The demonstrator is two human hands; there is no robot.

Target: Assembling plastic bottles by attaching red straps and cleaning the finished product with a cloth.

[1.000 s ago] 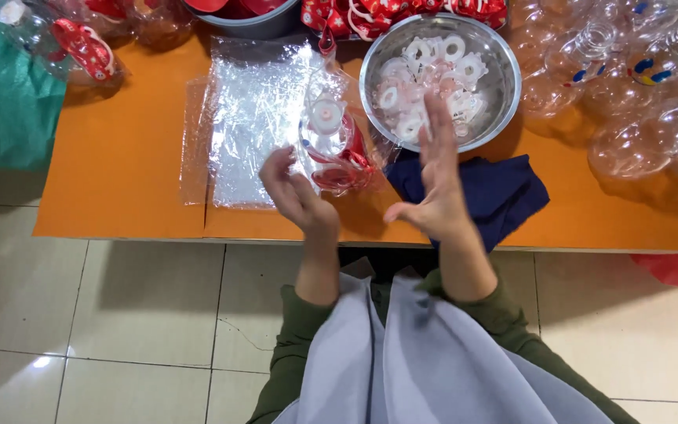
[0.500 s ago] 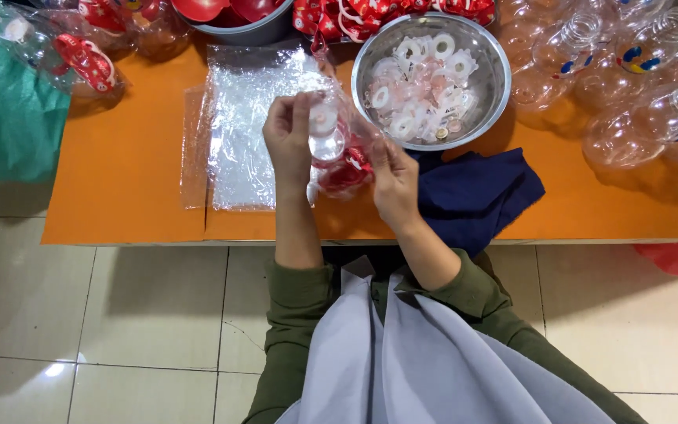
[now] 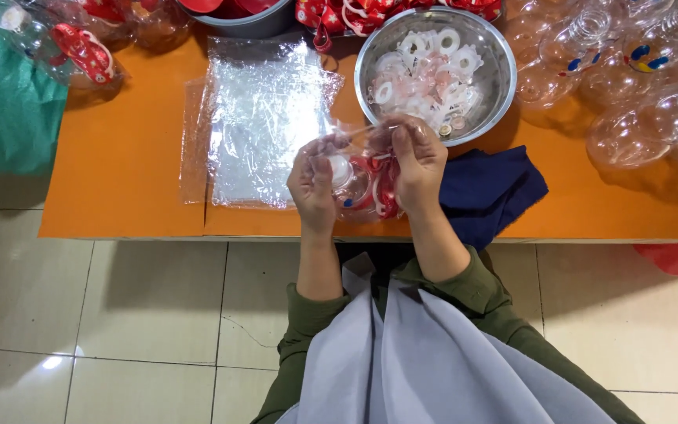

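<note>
Clear plastic everywhere: a small bottle (image 3: 352, 179) with red ribbon (image 3: 378, 184) held over the near edge of the orange table (image 3: 127, 157), gripped between both hands. Left hand (image 3: 313, 182) closed around the bottle's side, steadying it; right hand (image 3: 417, 161) closed too, fingertips pinching what looks like a thin clear film or bag at the top, pulled taut toward the left hand. Held close to the body and just above the table edge, likely for a good view and for steady wrists.

Just behind the hands, a steel bowl (image 3: 504, 78) of white rings (image 3: 425, 71), within easy reach of the right hand. To the left of it, a stack of clear bags (image 3: 264, 118) lying flat, near the left hand, flat probably so that one can be peeled off at a time. Beside the right forearm, a dark blue cloth (image 3: 488, 192), crumpled, partly over the table edge. Far right, a heap of bare clear bottles (image 3: 637, 94); far left, bagged bottles with red ribbon (image 3: 80, 51) beside a green bag (image 3: 5, 118), well apart from the bare ones, seemingly to keep the two sorts separate. Another bowl (image 3: 237, 20) at the top edge, mostly cut off.
</note>
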